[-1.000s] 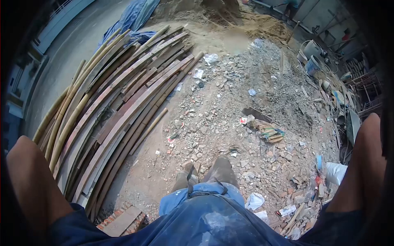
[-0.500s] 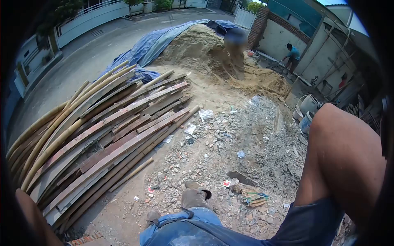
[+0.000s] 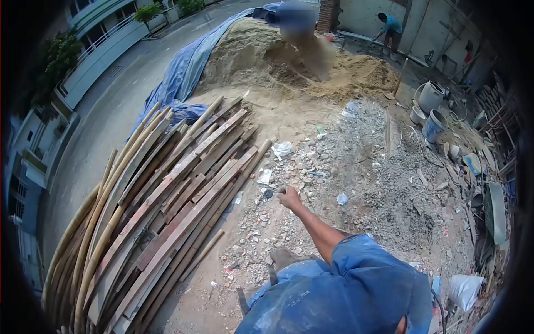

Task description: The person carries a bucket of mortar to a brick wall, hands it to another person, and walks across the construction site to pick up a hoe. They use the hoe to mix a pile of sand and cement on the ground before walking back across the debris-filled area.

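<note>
My right hand [image 3: 288, 198] reaches out at the end of a stretched arm, above rubble ground [image 3: 300, 222]. Its fingers are curled in; a small grey patch shows at them, but I cannot make out whether it is something held. Close by on the ground are a crumpled white plastic piece [image 3: 282, 150] and a smaller white scrap [image 3: 265, 176]. The blue sleeve [image 3: 361, 250] and shirt fill the lower middle. A dusty grey-brown shape [image 3: 286, 258], perhaps a trouser leg or shoe, shows below the forearm. My left hand is out of view.
A pile of planks and bamboo poles [image 3: 172, 206] lies at left. Behind it rises a sand heap [image 3: 239, 55] partly under a blue tarp [image 3: 183, 75], with a blurred shape on it. A bending person [image 3: 392, 32] works at the back wall. Buckets [image 3: 434, 125] stand at right.
My right arm was bent and raised at the right edge, hand out of sight; now it stretches forward over the rubble. My left arm has left the view. The camera has shifted.
</note>
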Motion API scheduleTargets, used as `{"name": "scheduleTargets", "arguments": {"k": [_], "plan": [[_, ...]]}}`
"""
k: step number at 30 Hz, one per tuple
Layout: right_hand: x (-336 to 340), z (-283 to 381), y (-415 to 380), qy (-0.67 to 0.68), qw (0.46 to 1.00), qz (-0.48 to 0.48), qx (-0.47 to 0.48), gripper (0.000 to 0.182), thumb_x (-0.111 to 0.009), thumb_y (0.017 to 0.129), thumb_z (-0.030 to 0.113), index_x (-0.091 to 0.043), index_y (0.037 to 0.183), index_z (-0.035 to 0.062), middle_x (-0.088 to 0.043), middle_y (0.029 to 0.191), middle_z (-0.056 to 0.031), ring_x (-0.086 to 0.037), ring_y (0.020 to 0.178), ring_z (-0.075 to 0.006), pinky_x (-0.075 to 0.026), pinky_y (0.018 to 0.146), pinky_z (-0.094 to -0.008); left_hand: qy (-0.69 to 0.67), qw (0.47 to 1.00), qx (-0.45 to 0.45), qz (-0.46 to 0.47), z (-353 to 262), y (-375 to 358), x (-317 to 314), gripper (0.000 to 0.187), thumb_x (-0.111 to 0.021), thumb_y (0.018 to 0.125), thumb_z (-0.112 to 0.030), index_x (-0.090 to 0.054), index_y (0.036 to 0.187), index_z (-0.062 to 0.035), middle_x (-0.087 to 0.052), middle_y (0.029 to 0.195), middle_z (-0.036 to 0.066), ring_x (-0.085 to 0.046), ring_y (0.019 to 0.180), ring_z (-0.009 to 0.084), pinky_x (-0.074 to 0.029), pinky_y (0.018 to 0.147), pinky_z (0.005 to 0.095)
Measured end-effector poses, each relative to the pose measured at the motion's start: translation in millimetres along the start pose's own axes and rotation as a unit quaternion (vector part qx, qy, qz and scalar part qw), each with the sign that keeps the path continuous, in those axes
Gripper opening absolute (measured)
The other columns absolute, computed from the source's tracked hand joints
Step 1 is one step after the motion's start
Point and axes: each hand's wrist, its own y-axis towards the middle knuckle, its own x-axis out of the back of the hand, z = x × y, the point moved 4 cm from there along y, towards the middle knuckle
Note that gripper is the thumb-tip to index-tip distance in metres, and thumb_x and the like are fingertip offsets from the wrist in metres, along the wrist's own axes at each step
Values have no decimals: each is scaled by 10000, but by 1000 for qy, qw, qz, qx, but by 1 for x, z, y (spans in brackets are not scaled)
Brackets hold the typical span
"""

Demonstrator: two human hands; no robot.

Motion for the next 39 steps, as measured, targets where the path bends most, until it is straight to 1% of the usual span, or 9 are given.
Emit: {"name": "scheduleTargets", "arguments": {"k": [1,2,5,9,13,19,28,32,39], "plan": [[-8,-41,-18,-136,991,13,7,214,-562,636,178,-586,786,27,-590,703,-114,-568,640,-205,-445,628,-314,-56,965,251,-48,55,-55,5,586,-332,810,-412,-213,1248,-41,-333,1199,166,-367,1107,276,-299,929,375],[-7,-65,-41,-146,988,41,-41,257,-567,610,212,-596,800,41,-596,749,-138,-572,724,-245,-437,669,-325,93,971,216,36,64,-77,-30,580,-356,812,-391,-198,1252,-48,-373,1138,149,-416,1043,252,-329,886,349],[7,-138,-72,-156,979,94,-95,212,-562,602,220,-599,705,39,-592,691,-147,-575,651,-244,-444,619,-324,76,806,582,79,139,-274,-21,411,-369,837,-188,-287,1210,-35,-446,999,122,-455,918,188,-350,809,303],[48,-131,-85,-217,967,73,-115,188,-563,600,217,-592,643,36,-577,597,-130,-568,570,-227,-445,566,-319,71,568,748,336,87,-493,-30,389,-448,733,-91,-388,1100,22,-489,777,98,-473,668,164,-391,613,267],[52,-115,-55,-232,967,35,-98,185,-562,604,216,-602,658,43,-572,592,-135,-569,573,-217,-443,562,-314,-57,429,882,189,29,-614,-28,359,-439,734,-105,-409,1073,10,-496,767,99,-490,669,174,-412,589,273],[27,-33,-60,-233,966,109,-9,271,-557,634,228,-602,832,48,-583,594,-108,-578,562,-192,-448,571,-311,-98,395,913,9,19,-674,-13,320,-427,734,-125,-440,1031,-7,-506,753,100,-516,672,189,-444,554,280],[-33,-115,-106,-220,889,387,-105,202,-552,660,181,-594,724,-6,-566,589,-102,-576,498,-155,-441,444,-282,-12,460,875,-152,72,-607,34,278,-424,737,-147,-456,996,-49,-526,775,70,-541,664,178,-459,478,271],[-39,-253,-79,-288,804,506,124,226,-571,601,214,-591,714,19,-587,711,-153,-570,701,-241,-438,615,-380,81,446,853,-257,39,-591,45,275,-449,750,-185,-484,988,-54,-555,817,68,-552,678,162,-450,554,277],[-192,-141,-41,-451,622,620,160,231,-572,600,215,-586,724,19,-583,711,-153,-566,705,-249,-436,617,-386,121,393,891,-192,-87,-656,-24,341,-502,740,-278,-548,826,49,-574,739,99,-556,628,172,-435,550,294]]}}
